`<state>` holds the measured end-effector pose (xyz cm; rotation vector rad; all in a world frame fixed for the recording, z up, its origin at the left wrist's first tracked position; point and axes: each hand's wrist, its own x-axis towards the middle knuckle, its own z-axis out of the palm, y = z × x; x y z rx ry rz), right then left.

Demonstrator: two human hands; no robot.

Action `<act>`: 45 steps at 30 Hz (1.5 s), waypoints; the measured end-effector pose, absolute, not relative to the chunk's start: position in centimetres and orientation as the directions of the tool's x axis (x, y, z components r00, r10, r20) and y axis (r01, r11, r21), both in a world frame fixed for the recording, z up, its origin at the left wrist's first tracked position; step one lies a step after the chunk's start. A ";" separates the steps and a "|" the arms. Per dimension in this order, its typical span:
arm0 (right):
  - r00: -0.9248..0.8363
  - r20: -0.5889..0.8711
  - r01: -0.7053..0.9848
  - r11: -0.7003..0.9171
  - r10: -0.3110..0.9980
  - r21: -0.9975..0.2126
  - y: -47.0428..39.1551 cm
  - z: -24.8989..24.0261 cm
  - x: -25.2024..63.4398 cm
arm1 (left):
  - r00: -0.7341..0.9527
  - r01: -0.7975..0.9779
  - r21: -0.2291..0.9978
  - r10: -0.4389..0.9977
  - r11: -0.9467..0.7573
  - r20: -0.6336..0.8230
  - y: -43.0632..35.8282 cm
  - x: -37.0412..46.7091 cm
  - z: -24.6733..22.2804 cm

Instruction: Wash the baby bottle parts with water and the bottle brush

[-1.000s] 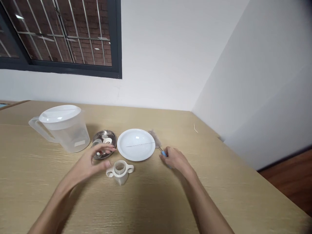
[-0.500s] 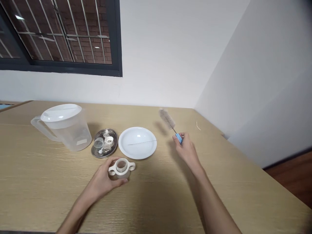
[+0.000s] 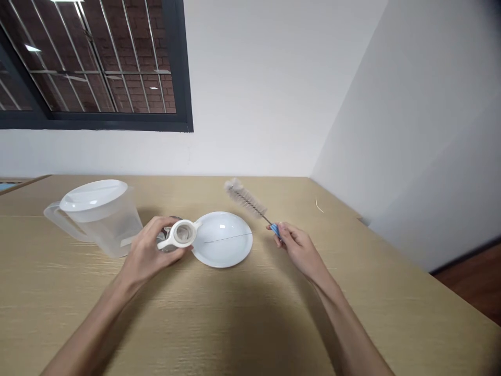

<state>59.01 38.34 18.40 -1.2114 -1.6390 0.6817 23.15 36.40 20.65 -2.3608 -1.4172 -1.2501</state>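
My left hand (image 3: 146,249) is closed around a two-handled baby bottle (image 3: 191,236), lifted above the table with its open mouth facing me. The bottle's white handles stick out to both sides. My right hand (image 3: 297,245) grips the blue handle of a bottle brush (image 3: 247,199). Pale bristles on the brush point up and left, over the table beyond the plate. A white plate (image 3: 223,256) lies between my hands, with a thin wire-like brush (image 3: 229,238) across it. Behind the bottle and my left fingers, a metal tray (image 3: 176,218) is mostly covered.
A clear plastic pitcher (image 3: 109,224) with a white lid stands at the left. One small bent pale strip (image 3: 319,205) lies at the right on the wooden table (image 3: 235,324). White walls border the table behind and at right; a barred window (image 3: 97,62) is upper left.
My left hand has raised the bottle up and left, over the tray, tipping its mouth toward me. The brush in my right hand has swung left and lies flatter. The view has tilted slightly up.
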 end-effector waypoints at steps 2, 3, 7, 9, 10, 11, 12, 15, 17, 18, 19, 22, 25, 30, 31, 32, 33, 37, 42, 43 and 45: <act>-0.086 0.383 0.440 0.380 0.920 -0.814 38.2 18.6 58.8 | 0.275 0.796 0.222 0.664 -0.563 0.695 37.8 22.9 21.1; -0.098 0.392 0.452 0.392 0.915 -0.801 38.1 18.6 58.7 | 0.291 0.802 0.202 0.663 -0.562 0.690 38.3 22.8 21.1; -0.162 0.392 0.463 0.421 0.906 -0.780 37.5 18.9 58.4 | 0.308 0.815 0.172 0.665 -0.553 0.680 39.4 22.5 20.5; -0.202 0.366 0.461 0.418 0.909 -0.783 37.2 18.9 58.2 | 0.303 0.819 0.172 0.668 -0.547 0.680 39.5 22.4 19.9; -0.219 0.355 0.461 0.417 0.909 -0.783 37.0 18.9 58.1 | 0.295 0.822 0.178 0.672 -0.541 0.679 39.5 22.3 19.6; -0.231 0.348 0.464 0.417 0.909 -0.782 36.9 18.9 57.9 | 0.286 0.825 0.187 0.678 -0.534 0.677 39.4 22.3 19.3; -0.240 0.344 0.469 0.419 0.908 -0.778 36.9 18.8 57.8 | 0.275 0.827 0.197 0.685 -0.527 0.675 39.3 22.2 19.1; -0.268 0.345 0.495 0.435 0.900 -0.752 36.8 18.6 57.4 | 0.258 0.819 0.223 0.686 -0.529 0.680 39.1 21.9 18.7; -0.293 0.343 0.510 0.450 0.892 -0.733 36.8 18.6 57.3 | 0.254 0.814 0.229 0.682 -0.534 0.686 39.0 21.8 18.6; -0.307 0.343 0.516 0.458 0.888 -0.724 36.7 18.5 57.2 | 0.250 0.814 0.231 0.681 -0.533 0.689 38.9 21.7 18.6; -0.322 0.344 0.521 0.468 0.882 -0.714 36.7 18.6 57.2 | 0.244 0.814 0.235 0.681 -0.530 0.690 38.8 21.6 18.5; -0.368 0.350 0.536 0.504 0.861 -0.677 36.5 18.7 57.2 | 0.227 0.813 0.260 0.695 -0.521 0.682 38.7 21.4 18.3; -0.417 0.358 0.536 0.544 0.836 -0.646 36.3 18.8 57.2 | 0.233 0.818 0.250 0.696 -0.519 0.679 38.6 21.1 17.9; -0.477 0.310 0.546 0.554 0.822 -0.629 36.2 18.9 57.4 | 0.306 0.816 0.167 0.658 -0.554 0.688 38.7 20.6 17.8; -0.486 0.297 0.550 0.552 0.822 -0.627 36.2 18.9 57.4 | 0.326 0.809 0.149 0.644 -0.569 0.692 38.7 20.5 17.8; -0.494 0.285 0.553 0.550 0.822 -0.626 36.2 18.9 57.5 | 0.345 0.800 0.133 0.630 -0.585 0.696 38.7 20.5 17.9; -0.499 0.273 0.557 0.546 0.822 -0.625 36.1 19.0 57.5 | 0.363 0.791 0.117 0.615 -0.600 0.699 38.6 20.5 18.0; -0.509 0.231 0.558 0.522 0.829 -0.645 35.8 19.5 57.5 | 0.414 0.760 0.080 0.576 -0.645 0.705 38.2 20.4 18.4; -0.499 0.196 0.541 0.480 0.844 -0.690 35.4 20.0 57.3 | 0.442 0.738 0.046 0.534 -0.673 0.720 37.8 20.4 18.6; -0.499 0.188 0.538 0.473 0.846 -0.698 35.4 20.1 57.3 | 0.450 0.736 0.035 0.527 -0.676 0.721 37.8 20.4 18.5; -0.503 0.171 0.531 0.459 0.847 -0.712 35.3 20.2 57.3 | 0.463 0.733 0.019 0.519 -0.680 0.718 37.7 20.4 18.5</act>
